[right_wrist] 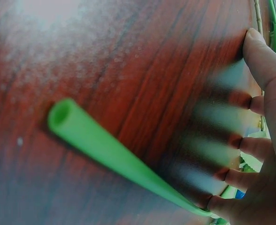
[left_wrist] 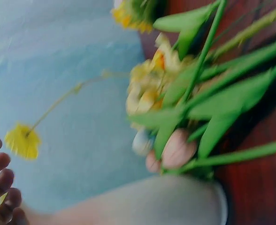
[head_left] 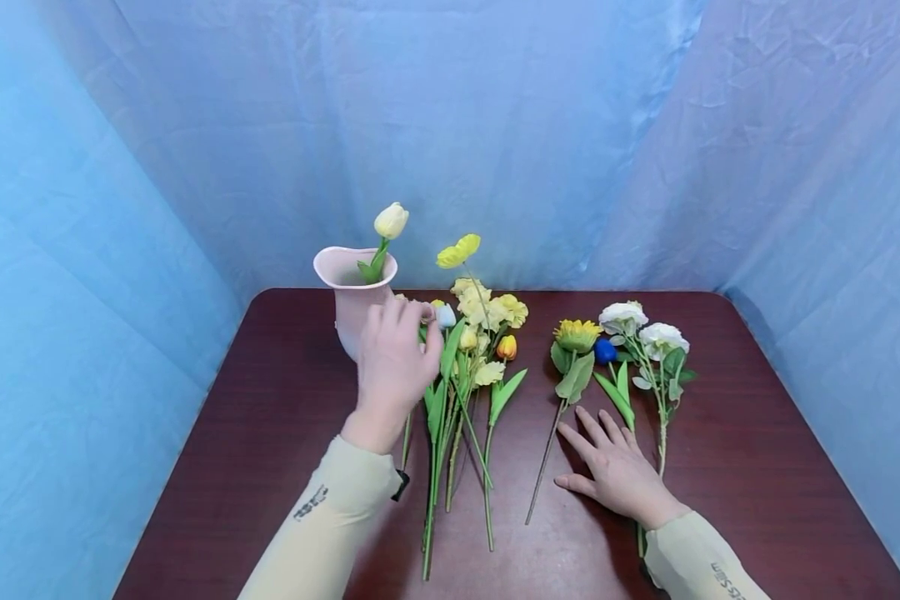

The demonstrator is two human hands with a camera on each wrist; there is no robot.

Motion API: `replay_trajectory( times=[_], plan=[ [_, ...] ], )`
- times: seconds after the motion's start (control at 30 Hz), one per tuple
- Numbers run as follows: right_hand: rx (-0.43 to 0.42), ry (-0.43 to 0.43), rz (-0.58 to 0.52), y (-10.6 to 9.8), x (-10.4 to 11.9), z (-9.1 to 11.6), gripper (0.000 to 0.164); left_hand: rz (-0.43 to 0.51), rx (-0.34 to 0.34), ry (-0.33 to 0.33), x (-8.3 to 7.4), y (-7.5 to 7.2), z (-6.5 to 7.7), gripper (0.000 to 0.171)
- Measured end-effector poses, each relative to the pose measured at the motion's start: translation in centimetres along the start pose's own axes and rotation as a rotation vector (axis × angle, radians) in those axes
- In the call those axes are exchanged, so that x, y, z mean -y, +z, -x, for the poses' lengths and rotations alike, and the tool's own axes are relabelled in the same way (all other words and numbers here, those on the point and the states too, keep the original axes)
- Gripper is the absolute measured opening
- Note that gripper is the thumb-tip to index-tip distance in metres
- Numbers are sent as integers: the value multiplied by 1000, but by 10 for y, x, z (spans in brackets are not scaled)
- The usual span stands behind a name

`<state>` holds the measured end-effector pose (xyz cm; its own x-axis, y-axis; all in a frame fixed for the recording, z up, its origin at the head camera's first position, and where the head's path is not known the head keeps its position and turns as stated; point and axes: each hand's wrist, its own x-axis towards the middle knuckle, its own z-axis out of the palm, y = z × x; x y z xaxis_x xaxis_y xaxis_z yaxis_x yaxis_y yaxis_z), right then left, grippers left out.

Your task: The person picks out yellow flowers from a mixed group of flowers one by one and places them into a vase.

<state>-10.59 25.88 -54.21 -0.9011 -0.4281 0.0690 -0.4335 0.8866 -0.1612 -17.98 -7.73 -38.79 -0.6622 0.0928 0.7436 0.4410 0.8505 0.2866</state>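
A pink vase (head_left: 355,310) with a wavy rim stands at the back left, and a white tulip (head_left: 392,221) leans out of its mouth. My left hand (head_left: 396,354) is in front of the vase's right side, its fingers loosely bent. At the edge of the left wrist view those fingers (left_wrist: 5,180) appear with nothing visible gripped. My right hand (head_left: 621,471) rests on the table with fingers spread, over the lower stem of a blue tulip (head_left: 605,351). A green stem end (right_wrist: 114,150) shows beside it in the right wrist view.
Right of the vase lies a bunch of flowers: a yellow poppy (head_left: 459,251) sticking up, an orange tulip (head_left: 506,347), a pink tulip (left_wrist: 179,149). A sunflower (head_left: 577,335) and white roses (head_left: 663,340) lie farther right on the dark table (head_left: 270,433). Blue curtains (head_left: 495,150) hang behind.
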Motion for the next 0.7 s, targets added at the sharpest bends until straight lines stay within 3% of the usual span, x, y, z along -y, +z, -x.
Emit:
replay_trajectory(
  times=[0.43,0.57,0.7],
  plan=[
    [3,5,1,0,0,0,77,-98,443,-1,-38,53,48,16],
    [-7,1,2,1,0,0,77,-138,558,-2,-48,66,60,18],
    [-15,-2,5,3,-1,0,77,-184,630,-20,-54,75,70,24]
  ],
)
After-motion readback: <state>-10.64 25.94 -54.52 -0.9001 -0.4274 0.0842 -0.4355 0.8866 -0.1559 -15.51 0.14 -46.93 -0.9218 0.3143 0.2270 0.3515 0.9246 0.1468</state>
